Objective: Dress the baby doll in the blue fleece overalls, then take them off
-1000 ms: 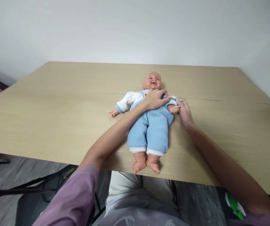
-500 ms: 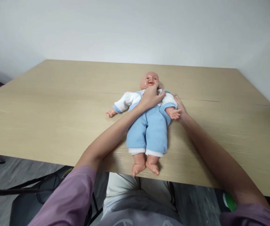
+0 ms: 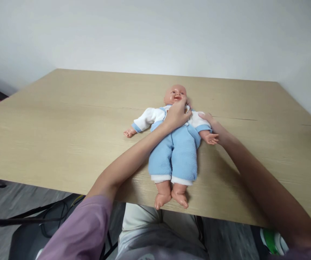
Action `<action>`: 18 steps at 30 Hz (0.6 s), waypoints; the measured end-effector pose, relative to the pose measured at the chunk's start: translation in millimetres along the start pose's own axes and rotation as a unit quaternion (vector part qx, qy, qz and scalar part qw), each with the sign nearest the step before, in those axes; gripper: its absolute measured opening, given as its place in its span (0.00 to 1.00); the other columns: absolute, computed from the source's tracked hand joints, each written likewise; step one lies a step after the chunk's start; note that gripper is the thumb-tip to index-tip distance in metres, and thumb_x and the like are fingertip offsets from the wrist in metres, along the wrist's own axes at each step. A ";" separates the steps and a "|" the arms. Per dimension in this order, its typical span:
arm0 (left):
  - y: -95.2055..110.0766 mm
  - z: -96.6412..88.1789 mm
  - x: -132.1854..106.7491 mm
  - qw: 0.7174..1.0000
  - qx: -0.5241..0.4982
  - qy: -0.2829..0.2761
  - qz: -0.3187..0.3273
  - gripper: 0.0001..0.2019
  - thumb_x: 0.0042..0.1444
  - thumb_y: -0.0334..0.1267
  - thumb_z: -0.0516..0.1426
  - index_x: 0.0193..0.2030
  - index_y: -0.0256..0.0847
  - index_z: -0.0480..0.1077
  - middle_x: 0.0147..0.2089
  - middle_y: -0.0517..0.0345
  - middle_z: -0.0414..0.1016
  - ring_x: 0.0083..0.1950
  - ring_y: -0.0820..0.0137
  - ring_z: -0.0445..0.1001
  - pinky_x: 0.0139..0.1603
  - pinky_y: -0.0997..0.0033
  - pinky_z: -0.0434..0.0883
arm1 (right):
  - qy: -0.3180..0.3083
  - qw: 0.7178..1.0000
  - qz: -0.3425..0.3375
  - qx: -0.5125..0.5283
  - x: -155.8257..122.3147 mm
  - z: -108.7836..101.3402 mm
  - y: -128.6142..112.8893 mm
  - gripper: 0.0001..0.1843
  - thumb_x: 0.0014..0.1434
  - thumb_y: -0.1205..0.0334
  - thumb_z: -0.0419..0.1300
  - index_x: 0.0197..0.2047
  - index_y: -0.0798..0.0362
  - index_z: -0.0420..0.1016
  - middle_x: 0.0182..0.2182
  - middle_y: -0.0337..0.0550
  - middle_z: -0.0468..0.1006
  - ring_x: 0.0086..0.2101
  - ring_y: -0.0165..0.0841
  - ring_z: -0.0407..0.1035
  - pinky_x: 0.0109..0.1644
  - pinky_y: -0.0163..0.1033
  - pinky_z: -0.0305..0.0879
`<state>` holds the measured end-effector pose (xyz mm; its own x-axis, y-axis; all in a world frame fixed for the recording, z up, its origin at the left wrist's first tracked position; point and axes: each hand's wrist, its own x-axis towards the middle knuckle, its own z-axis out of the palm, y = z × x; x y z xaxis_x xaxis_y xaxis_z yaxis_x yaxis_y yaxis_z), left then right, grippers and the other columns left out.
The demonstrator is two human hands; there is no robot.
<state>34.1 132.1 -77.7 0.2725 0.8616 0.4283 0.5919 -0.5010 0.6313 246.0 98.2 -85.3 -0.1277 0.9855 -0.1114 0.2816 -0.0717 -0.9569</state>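
Observation:
A baby doll (image 3: pixel 172 151) with a bald head lies on its back, feet towards me at the table's near edge. It wears a white-sleeved top and light blue fleece overalls with white cuffs. My left hand (image 3: pixel 177 115) lies across its upper chest, closed around the collar area with fingers up by the chin. What those fingertips grip there is partly hidden. My right hand (image 3: pixel 217 129) is closed at the doll's sleeved arm (image 3: pixel 203 121) on the right side, its fingers mostly behind the arm. The other doll arm (image 3: pixel 146 121) stretches out to the left.
The doll rests on a light wooden table (image 3: pixel 71 137) with a thin seam running across it. Behind stands a white wall (image 3: pixel 155 36). Below the near edge are a dark chair (image 3: pixel 33 231) at left and a green and white object (image 3: pixel 272 240) at right.
My right hand has moved outward to the right, and the doll's arm has swung out with it, away from the body. My left hand stays at the chest.

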 end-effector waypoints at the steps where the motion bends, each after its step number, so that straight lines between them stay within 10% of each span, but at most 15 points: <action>1: 0.5 0.5 -0.7 1.000 0.007 -0.007 0.002 0.08 0.69 0.27 0.60 0.52 0.39 0.73 0.53 0.44 0.87 0.54 0.56 0.85 0.54 0.61 0.73 | -0.002 1.000 0.017 0.000 -9.2 -10.2 1.6 0.35 0.61 0.30 0.74 0.62 0.44 0.82 0.52 0.51 0.89 0.50 0.50 0.86 0.48 0.49 0.88; 8: 7.7 -3.1 -4.3 0.998 0.047 -0.042 -0.009 0.07 0.72 0.34 0.61 0.54 0.39 0.76 0.51 0.44 0.87 0.54 0.53 0.85 0.54 0.58 0.73 | 0.056 0.998 0.013 -0.038 -42.9 -76.7 44.2 0.37 0.50 0.34 0.84 0.55 0.46 0.87 0.42 0.49 0.89 0.38 0.46 0.84 0.41 0.52 0.87; 18: 7.2 -11.9 -8.5 0.992 0.118 0.022 0.021 0.10 0.78 0.44 0.59 0.56 0.42 0.76 0.55 0.40 0.84 0.65 0.46 0.78 0.72 0.47 0.67 | 0.138 0.942 -0.172 -0.252 -53.0 -81.2 62.7 0.29 0.63 0.32 0.74 0.53 0.47 0.85 0.47 0.53 0.90 0.43 0.51 0.84 0.49 0.57 0.83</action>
<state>27.0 120.2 -69.1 0.2699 0.8333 0.4824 0.7440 -0.4986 0.4449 347.7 54.0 -117.6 -0.0621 0.9445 0.3227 0.6927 0.2736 -0.6673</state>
